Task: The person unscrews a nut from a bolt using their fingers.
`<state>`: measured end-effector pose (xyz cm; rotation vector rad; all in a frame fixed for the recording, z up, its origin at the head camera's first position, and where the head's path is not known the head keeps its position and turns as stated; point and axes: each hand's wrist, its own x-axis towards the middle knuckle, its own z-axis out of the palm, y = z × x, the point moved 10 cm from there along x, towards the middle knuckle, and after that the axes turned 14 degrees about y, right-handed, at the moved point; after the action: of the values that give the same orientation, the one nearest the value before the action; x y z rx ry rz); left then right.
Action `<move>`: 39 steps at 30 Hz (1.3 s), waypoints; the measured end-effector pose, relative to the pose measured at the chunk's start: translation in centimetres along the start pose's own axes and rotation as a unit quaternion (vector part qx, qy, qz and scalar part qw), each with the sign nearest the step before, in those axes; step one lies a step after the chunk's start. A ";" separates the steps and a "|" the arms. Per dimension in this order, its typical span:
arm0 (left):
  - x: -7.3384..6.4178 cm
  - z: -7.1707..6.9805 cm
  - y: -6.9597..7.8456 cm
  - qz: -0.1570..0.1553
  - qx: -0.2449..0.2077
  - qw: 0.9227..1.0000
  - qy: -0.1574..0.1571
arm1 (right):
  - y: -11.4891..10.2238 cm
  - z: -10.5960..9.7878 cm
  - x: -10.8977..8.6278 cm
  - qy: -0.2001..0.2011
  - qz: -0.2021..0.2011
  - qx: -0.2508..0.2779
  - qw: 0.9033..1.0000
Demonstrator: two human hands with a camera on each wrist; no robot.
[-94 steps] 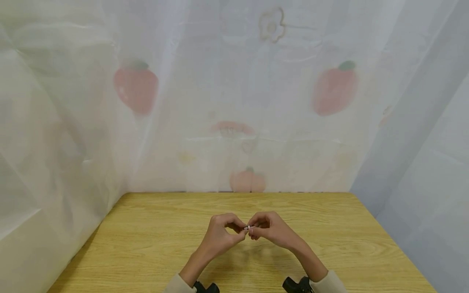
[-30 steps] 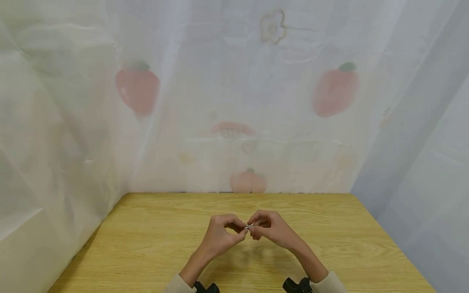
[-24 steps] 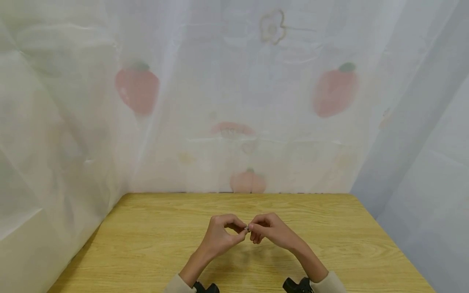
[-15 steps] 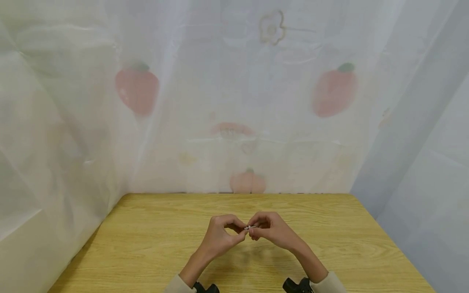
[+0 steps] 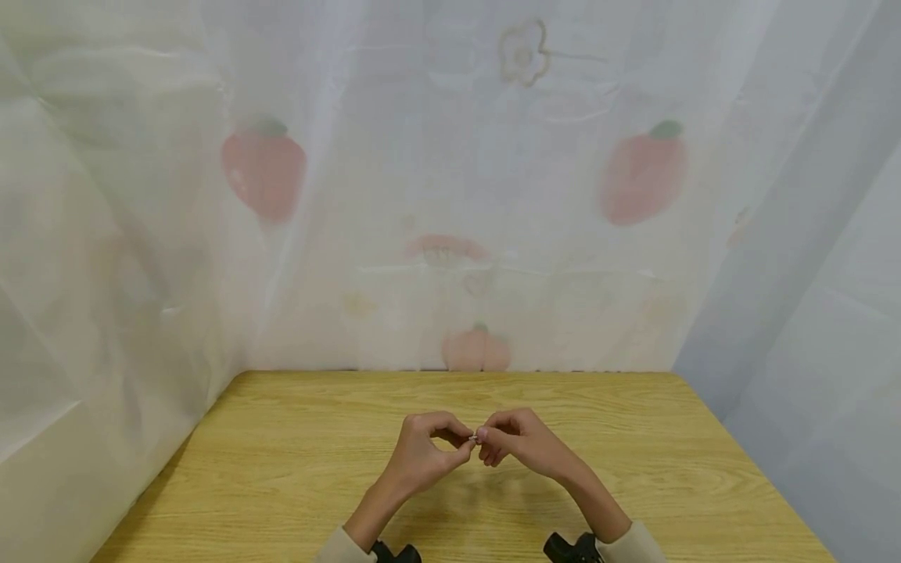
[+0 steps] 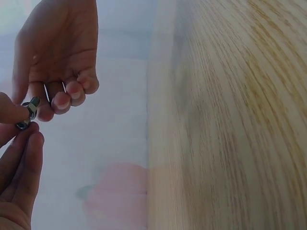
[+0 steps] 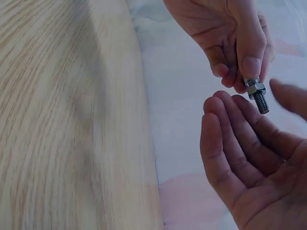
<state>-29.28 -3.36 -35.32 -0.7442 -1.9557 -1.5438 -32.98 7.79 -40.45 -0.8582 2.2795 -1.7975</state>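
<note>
In the head view my left hand (image 5: 428, 452) and right hand (image 5: 526, 444) meet fingertip to fingertip above the table. Between thumb and fingers, the left hand pinches a small metal bolt (image 7: 262, 104), its threaded end pointing out toward the right palm. A hex nut (image 7: 256, 89) sits on the thread, close to the left thumb. The right hand's fingers, loosely bent, lie beside the nut; the index finger is close against it. Its thumb stands off from the bolt across a small gap. The bolt's gripped end is mostly hidden by the left fingers.
A wood-grain table (image 5: 317, 422) lies under both hands. White curtain-like sheets (image 5: 450, 156) with printed strawberries hang behind and at the sides. Black wrist cameras (image 5: 573, 547) sit at the pale cuffs.
The left hand keeps its place. The right thumb and fingers have shifted back and forth at the nut, the thumb now moved up and forward compared with half a second ago.
</note>
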 end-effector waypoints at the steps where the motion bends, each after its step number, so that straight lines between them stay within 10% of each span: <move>1: 0.0 0.0 0.0 0.000 0.000 1.000 0.001 | 0.0 0.0 0.0 -0.003 0.001 0.005 1.000; 18: 0.0 0.1 -0.1 -0.004 -0.005 1.000 -0.009 | -0.5 -0.5 0.1 0.032 -0.039 -0.016 0.999; 31: -0.6 0.5 -3.5 -0.003 0.004 1.000 -0.004 | 0.2 -0.3 0.0 0.015 0.003 -0.011 1.000; 39: -0.4 0.4 -1.7 0.006 -0.008 1.000 -0.006 | -0.5 -0.6 0.0 0.038 -0.027 -0.021 0.999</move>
<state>-30.26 -3.35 -36.81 -0.7718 -1.9463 -1.5527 -33.08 8.19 -39.81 -0.8826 2.3704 -1.8412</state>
